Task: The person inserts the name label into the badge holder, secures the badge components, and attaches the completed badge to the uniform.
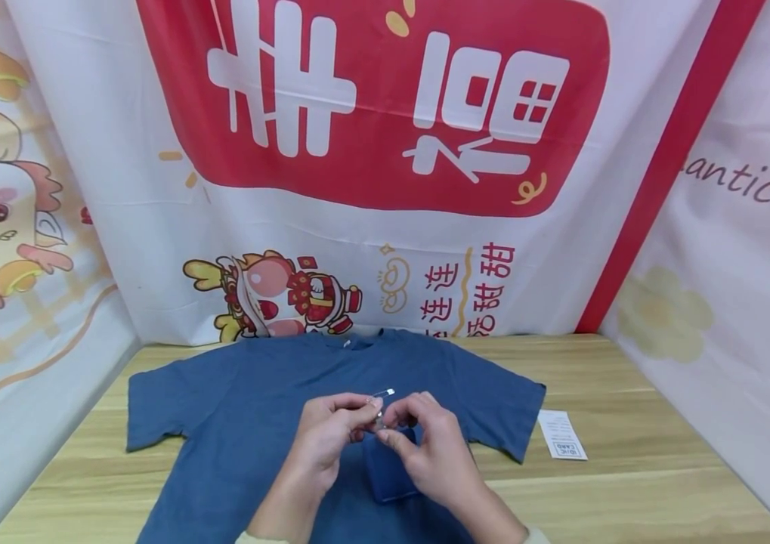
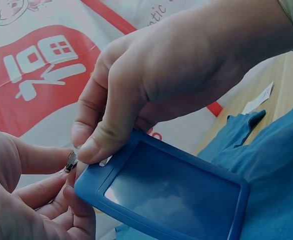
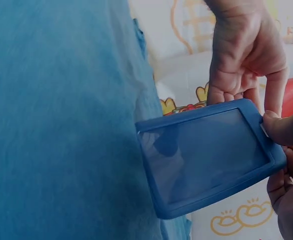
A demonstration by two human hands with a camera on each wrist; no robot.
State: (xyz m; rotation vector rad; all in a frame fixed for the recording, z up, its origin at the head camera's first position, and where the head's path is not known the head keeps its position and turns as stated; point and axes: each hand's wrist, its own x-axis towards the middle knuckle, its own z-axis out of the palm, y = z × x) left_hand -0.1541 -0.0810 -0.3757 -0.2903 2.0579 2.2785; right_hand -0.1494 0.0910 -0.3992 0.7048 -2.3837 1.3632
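My left hand [image 1: 326, 434] pinches a small metal clip [image 2: 71, 161] with a safety pin [image 1: 385, 393] sticking up beyond the fingertips. Close beside it, my right hand [image 1: 434, 452] pinches the slotted end of a blue badge holder [image 3: 204, 155] between thumb and fingers. Its clear window faces the right wrist camera. The fingertips of both hands nearly meet at the clip, and they partly hide how it joins the holder. Below the hands, a blue T-shirt [image 1: 242, 423] lies spread on the table.
A white printed card [image 1: 564, 435] lies on the wooden table [image 1: 629, 423] beside the shirt's right sleeve. Printed cloth [image 1: 385, 204] hangs behind the table and along both sides.
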